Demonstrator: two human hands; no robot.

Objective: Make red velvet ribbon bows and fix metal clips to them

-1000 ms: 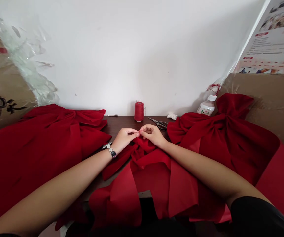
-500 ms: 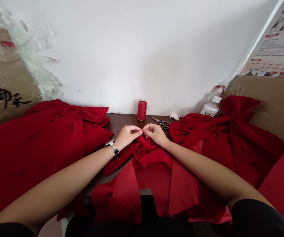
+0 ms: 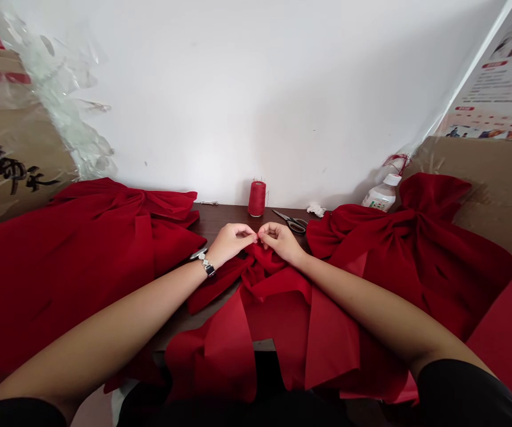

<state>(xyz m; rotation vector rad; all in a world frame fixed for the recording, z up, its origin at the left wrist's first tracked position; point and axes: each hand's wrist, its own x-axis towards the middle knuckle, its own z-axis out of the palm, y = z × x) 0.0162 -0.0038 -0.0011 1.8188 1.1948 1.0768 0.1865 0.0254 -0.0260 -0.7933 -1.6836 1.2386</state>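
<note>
My left hand (image 3: 233, 243) and my right hand (image 3: 280, 241) meet fingertip to fingertip above a gathered red fabric bow (image 3: 260, 267). Both are closed in a pinch, thumb against forefinger. Whatever lies between the fingertips is too small to make out. The bow's loose tails hang toward me over the table's near edge. Just beyond my hands stands a spool of red thread (image 3: 256, 198) with several needles stuck in its top. Dark-handled scissors (image 3: 290, 222) lie behind my right hand.
Large red bows lie at the left (image 3: 100, 237) and right (image 3: 416, 249). A white-capped bottle (image 3: 381, 194) stands at the back right, near a crumpled white scrap (image 3: 316, 210). A small metal tool (image 3: 209, 203) lies by the white wall (image 3: 220, 107). Cardboard boxes (image 3: 16, 142) flank the table (image 3: 220, 216).
My hands stay pinched together in almost the same place over the bow. The whole view has shifted very slightly; nothing has been picked up or put down.
</note>
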